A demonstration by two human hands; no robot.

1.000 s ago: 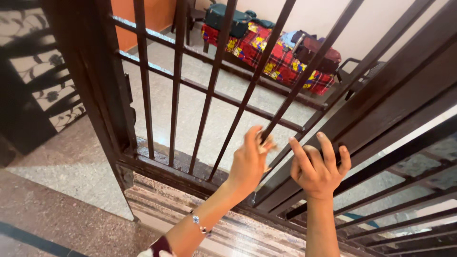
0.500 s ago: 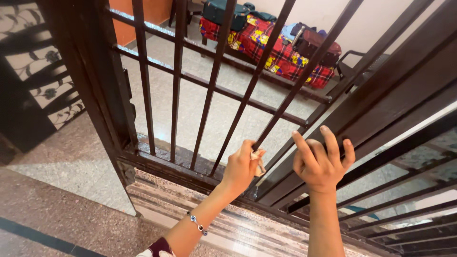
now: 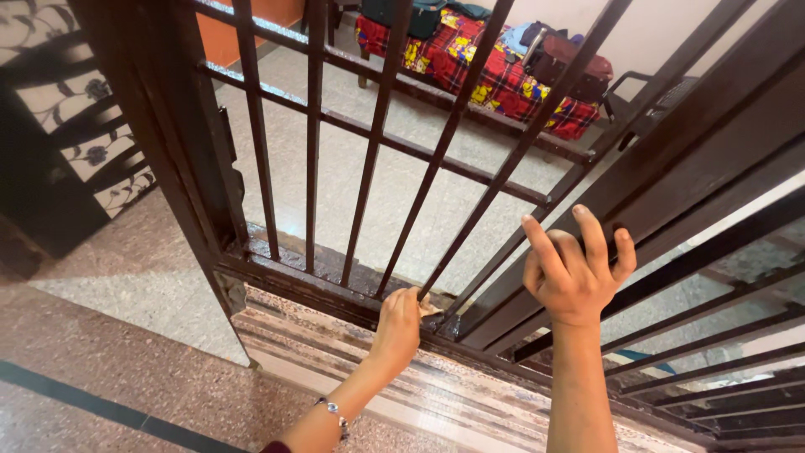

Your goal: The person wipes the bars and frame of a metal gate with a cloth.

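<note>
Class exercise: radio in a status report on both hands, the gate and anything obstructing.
Left hand pinching a small pale cloth at the foot of a gate bar. Right hand gripping the gate frame. Nothing blocking either hand.

A barred gate (image 3: 377, 151) stands across the middle of the scene, its bottom rail (image 3: 319, 285) resting on a stepped threshold (image 3: 335, 344) just on the near side. The left hand (image 3: 398, 323) presses a small cloth (image 3: 428, 308) against the foot of a bar on that rail, while the right hand (image 3: 574, 273) grips the frame (image 3: 688, 176) to the right. Beyond the bars, at the far side of the floor (image 3: 369, 184), a covered table (image 3: 495, 80) carries bags (image 3: 570, 63), with a chair (image 3: 646, 105) just to its right.
</note>
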